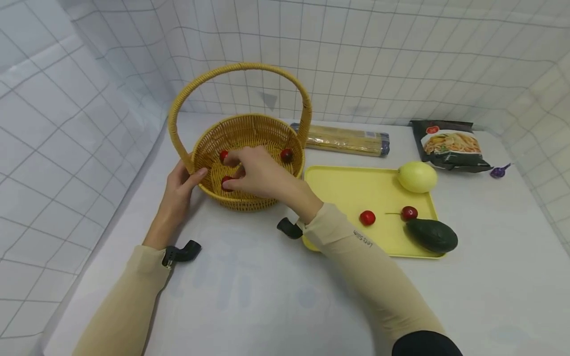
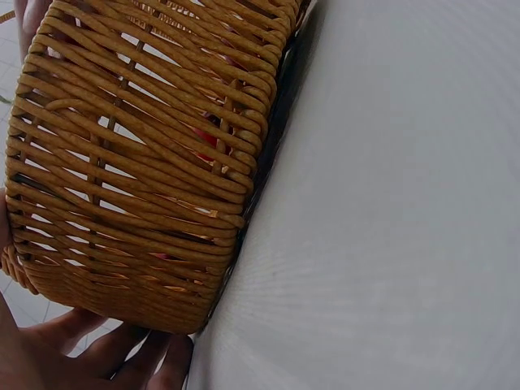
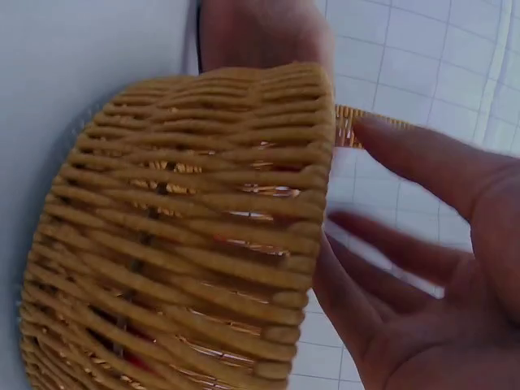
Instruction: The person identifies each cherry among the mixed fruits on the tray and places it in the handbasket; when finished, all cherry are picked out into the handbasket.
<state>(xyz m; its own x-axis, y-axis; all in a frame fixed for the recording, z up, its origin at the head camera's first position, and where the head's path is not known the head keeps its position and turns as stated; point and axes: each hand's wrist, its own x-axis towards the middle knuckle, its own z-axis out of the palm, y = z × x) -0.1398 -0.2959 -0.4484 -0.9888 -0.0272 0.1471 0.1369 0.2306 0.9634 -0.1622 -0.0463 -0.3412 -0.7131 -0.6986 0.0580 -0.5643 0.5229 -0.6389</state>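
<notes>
A wicker basket with a tall arched handle stands on the white table. My left hand grips its left side, thumb over the rim near the handle's foot, the other fingers against the outer wall. Over the basket's opening, my right hand reaches in with thumb and fingers parted. Its thumb overlaps one red cherry in the head view. Another cherry lies beyond the fingers, and a darker one sits by the right wall. In the right wrist view nothing shows between the spread fingers.
Right of the basket is a yellow tray with a red cherry, a stemmed cherry, a lemon and an avocado. Behind lie a long wrapped golden bundle, a dark noodle packet and a small purple object.
</notes>
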